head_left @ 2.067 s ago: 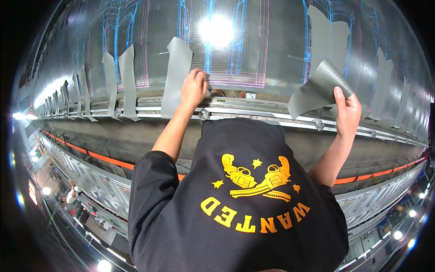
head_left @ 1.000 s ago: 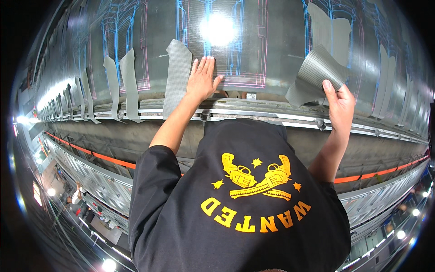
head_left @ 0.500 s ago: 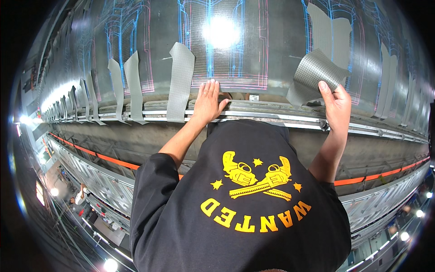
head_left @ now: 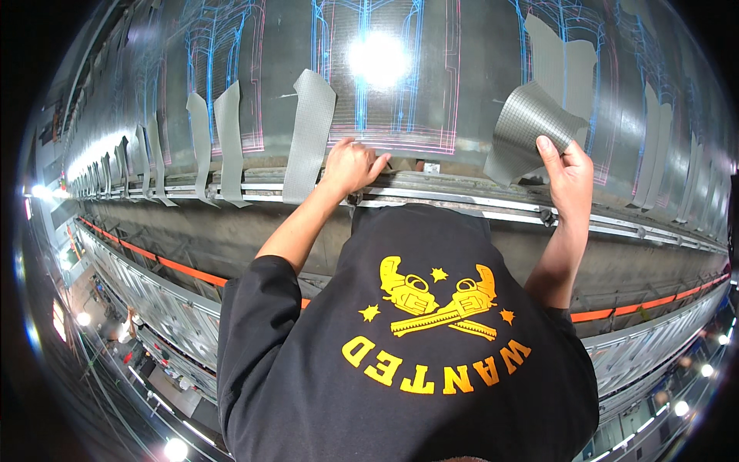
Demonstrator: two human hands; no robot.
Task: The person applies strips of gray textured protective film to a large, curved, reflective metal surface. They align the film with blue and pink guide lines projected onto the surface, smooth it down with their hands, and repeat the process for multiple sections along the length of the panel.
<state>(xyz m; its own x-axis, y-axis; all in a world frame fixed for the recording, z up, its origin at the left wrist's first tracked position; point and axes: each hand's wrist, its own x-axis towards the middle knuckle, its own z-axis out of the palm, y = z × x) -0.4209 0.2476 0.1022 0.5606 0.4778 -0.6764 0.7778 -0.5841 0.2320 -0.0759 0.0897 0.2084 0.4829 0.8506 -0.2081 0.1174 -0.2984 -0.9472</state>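
Observation:
Between thumb and fingers, my right hand [head_left: 571, 177] pinches the edge of a flexible grey sheet [head_left: 531, 127] with a fine grid texture. The sheet curls up at its near end, over the dark panel [head_left: 477, 85]. My left hand [head_left: 354, 165] is at the panel's near edge, just below pink and blue printed lines. Its fingers are bent and the thumb stands apart; nothing shows in it, though the fingertips are partly hidden. Left of this hand, a grey grid-textured strip [head_left: 309, 138] lies over the panel edge and hangs toward the metal rail [head_left: 431, 202].
More grey strips [head_left: 229, 142] hang along the panel edge to the left, and others [head_left: 653, 146] lie at the right. Another grey sheet [head_left: 558, 61] lies beyond my right hand. Behind me run an orange band [head_left: 188, 269] and silvery panels [head_left: 165, 316].
My left hand has gone from lying flat with straight fingers to bent fingers, drawn slightly back toward the edge. The right hand keeps its pinch on the sheet. The view has shifted slightly.

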